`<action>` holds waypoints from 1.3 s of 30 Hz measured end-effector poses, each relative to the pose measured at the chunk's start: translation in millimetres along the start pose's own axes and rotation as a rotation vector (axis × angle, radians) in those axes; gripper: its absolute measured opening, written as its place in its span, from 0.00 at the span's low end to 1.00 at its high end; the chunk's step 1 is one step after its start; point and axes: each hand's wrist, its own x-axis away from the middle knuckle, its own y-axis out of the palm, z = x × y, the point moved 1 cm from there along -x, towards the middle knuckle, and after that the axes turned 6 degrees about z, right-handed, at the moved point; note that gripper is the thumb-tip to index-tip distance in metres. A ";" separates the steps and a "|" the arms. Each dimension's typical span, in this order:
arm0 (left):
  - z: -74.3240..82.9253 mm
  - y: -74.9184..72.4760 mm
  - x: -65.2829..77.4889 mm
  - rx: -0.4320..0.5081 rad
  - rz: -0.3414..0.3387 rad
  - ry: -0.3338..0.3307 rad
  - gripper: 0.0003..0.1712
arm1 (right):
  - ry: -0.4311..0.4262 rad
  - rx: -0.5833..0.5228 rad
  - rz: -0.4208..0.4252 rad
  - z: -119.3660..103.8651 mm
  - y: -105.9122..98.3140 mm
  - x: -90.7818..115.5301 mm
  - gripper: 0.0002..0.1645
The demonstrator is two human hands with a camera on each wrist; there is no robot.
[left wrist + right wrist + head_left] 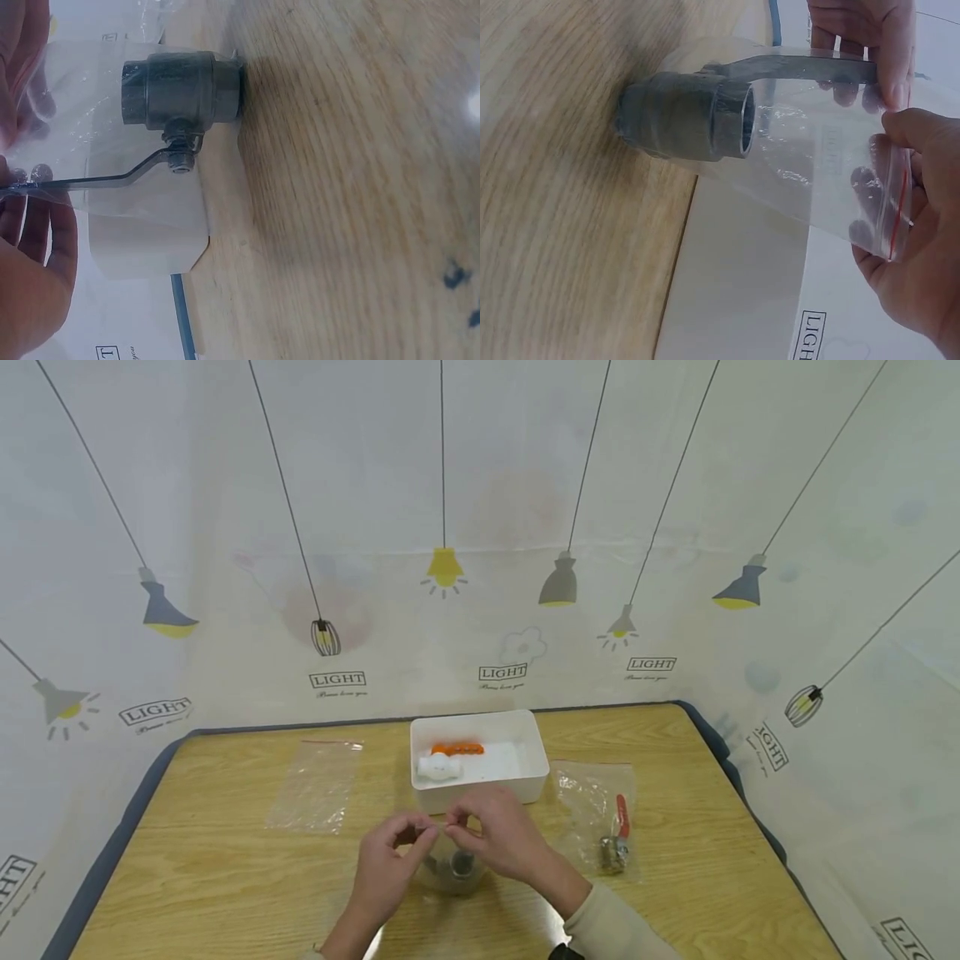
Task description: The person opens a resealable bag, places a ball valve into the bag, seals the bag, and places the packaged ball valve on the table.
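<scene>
A clear zip bag (pixel 780 150) with a red line along its mouth hangs between my two hands. Inside it is a metal ball valve (pixel 180 90); its flat lever (pixel 97 181) points up toward the bag's mouth. The valve's lower end is at or close to the wooden table; I cannot tell if it touches. My left hand (pixel 385 864) pinches the bag's top edge on the left, by the end of the lever. Close beside it, fingertips nearly meeting, my right hand (pixel 498 835) pinches the same edge, thumb on the near face in the right wrist view.
Just behind my hands stands a white bin (pixel 480 727) holding an orange strip-like piece (pixel 459 749) and a white piece (pixel 438 767). On the right lies another bag with a red-handled valve (pixel 615 847). A flat clear bag (pixel 315 785) lies on the left.
</scene>
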 end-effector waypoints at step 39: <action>-31.8 10.9 3.9 -0.052 0.108 -0.059 0.07 | 0.130 0.033 0.063 -6.6 -2.2 4.1 0.07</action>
